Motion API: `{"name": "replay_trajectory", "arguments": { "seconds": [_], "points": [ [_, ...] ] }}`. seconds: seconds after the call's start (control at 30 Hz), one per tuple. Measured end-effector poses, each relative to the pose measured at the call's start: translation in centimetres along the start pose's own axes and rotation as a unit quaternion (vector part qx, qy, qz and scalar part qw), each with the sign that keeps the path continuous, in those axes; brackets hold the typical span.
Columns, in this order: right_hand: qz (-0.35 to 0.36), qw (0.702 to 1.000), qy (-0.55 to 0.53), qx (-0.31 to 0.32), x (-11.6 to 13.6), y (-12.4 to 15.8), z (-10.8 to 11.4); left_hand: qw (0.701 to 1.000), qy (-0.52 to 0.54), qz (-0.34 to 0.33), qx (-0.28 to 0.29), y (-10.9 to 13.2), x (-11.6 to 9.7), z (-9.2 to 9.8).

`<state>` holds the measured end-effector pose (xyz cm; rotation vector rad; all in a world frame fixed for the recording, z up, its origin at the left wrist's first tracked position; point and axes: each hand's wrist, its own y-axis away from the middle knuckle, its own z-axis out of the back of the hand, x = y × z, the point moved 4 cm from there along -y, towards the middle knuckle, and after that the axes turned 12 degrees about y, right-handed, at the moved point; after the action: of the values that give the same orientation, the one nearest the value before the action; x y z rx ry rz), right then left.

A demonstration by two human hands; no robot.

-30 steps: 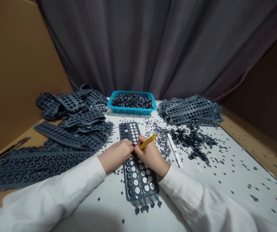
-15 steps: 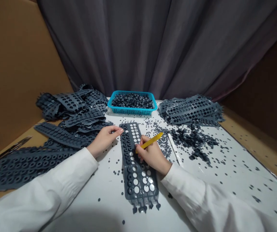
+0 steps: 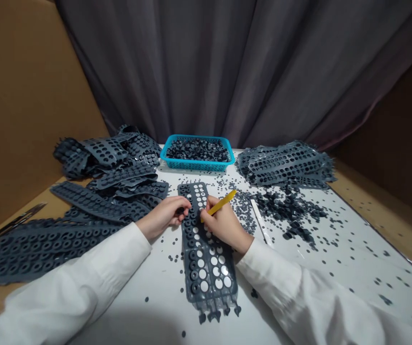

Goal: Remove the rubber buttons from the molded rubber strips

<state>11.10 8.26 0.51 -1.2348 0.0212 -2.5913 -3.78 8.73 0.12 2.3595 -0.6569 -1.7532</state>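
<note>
A dark grey rubber sheet point(image 3: 209, 299) with rows of thick rings and round holes lies lengthwise on the white table in front of me. White shows through many of its holes. My right hand point(image 3: 227, 225) is closed around a yellow flat stick point(image 3: 223, 201), its lower end down at the middle of the sheet. At the sheet's left edge, my left hand point(image 3: 167, 216) has its fingers curled in a pinch; something dark shows between them, but I cannot tell whether it is a held piece or the sheet behind.
A blue basket point(image 3: 198, 166) full of small dark rubber pieces stands at the back. Ringed sheets point(image 3: 47, 244) pile up at left, beside black tweezers-like tools point(image 3: 15, 223). Holed sheets point(image 3: 285, 163), loose dark pieces point(image 3: 288, 211) and a white strip point(image 3: 261, 222) lie at right.
My left hand has come down from the sheet's upper left edge, its fingers now more curled. The right hand and yellow stick have shifted slightly up and left.
</note>
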Motion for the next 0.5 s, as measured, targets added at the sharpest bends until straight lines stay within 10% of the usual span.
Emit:
{"name": "replay_trajectory", "arguments": {
  "seconds": [0.3,0.5],
  "points": [
    [0.045,0.994,0.098,-0.032,0.2,-0.2,-0.1,0.986,-0.133,-0.094,0.028,-0.8,1.0,0.2],
    [0.034,0.996,0.086,-0.020,0.1,-0.4,-0.2,0.844,-0.462,-0.260,0.085,0.6,-0.4,-1.4]
  ]
}}
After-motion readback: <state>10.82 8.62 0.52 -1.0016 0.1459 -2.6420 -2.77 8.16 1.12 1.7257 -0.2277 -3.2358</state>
